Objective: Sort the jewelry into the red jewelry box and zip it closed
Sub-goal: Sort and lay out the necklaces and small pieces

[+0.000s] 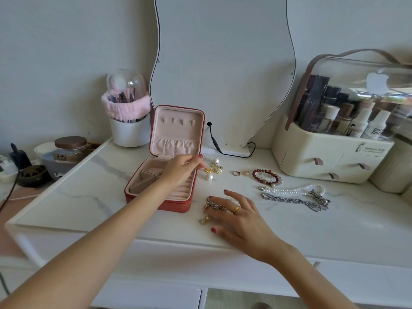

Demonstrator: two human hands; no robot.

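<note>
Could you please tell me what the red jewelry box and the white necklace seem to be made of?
Red jewelry box: probably faux leather, matte outside, with a soft pink velvety lining. White necklace: round glossy beads, likely pearls or imitations, with a metal clasp.

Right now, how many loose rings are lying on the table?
2: a silver ring and a rose-gold ring, side by side between the pearl earrings and the red bead bracelet. More may hide under the hands.

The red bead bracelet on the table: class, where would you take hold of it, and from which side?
Probably pinch the red bead bracelet across its near arc, coming straight down from above. It lies flat as an open loop on the table, so the fingers can straddle the beads; the pearl necklace lies close in front, so a low approach would snag it.
</note>
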